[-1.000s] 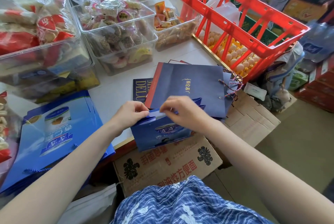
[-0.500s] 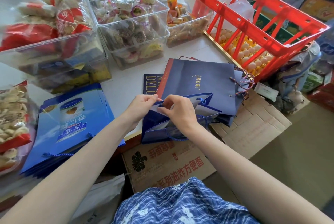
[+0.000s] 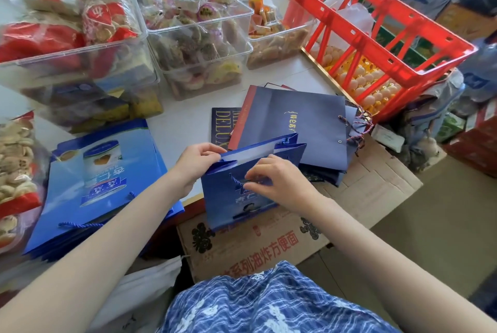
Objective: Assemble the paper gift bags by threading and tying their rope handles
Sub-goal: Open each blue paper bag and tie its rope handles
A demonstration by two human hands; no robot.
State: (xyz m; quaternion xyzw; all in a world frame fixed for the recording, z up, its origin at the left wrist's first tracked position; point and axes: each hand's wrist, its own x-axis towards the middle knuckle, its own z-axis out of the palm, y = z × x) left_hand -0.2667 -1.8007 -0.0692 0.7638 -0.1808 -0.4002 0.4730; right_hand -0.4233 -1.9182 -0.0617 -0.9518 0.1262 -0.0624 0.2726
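A small blue paper gift bag (image 3: pixel 228 206) stands open at the table's front edge, its white inside showing. My left hand (image 3: pixel 197 163) pinches the bag's top rim at its left corner. On the near face, just below the rim, my right hand (image 3: pixel 274 180) pinches a blue rope handle (image 3: pixel 236 180). A knotted end of blue rope (image 3: pixel 285 141) sticks up at the far rim. Behind the bag lies a flat pile of dark blue bags (image 3: pixel 304 120) with twisted red-and-blue rope handles (image 3: pixel 359 128). To the left, a stack of flat bright blue bags (image 3: pixel 102 179) with blue ropes rests on the table.
Clear plastic bins (image 3: pixel 200 63) of wrapped snacks fill the back of the white table (image 3: pixel 185 122). A red crate (image 3: pixel 376 23) sits over egg trays at the right. Cardboard boxes (image 3: pixel 255 246) stand below the table's edge, in front of my knees.
The bag has turned more upright and opened wider. My right hand has slid from the top rim down onto the near face and taken the rope; my left hand stays on the rim.
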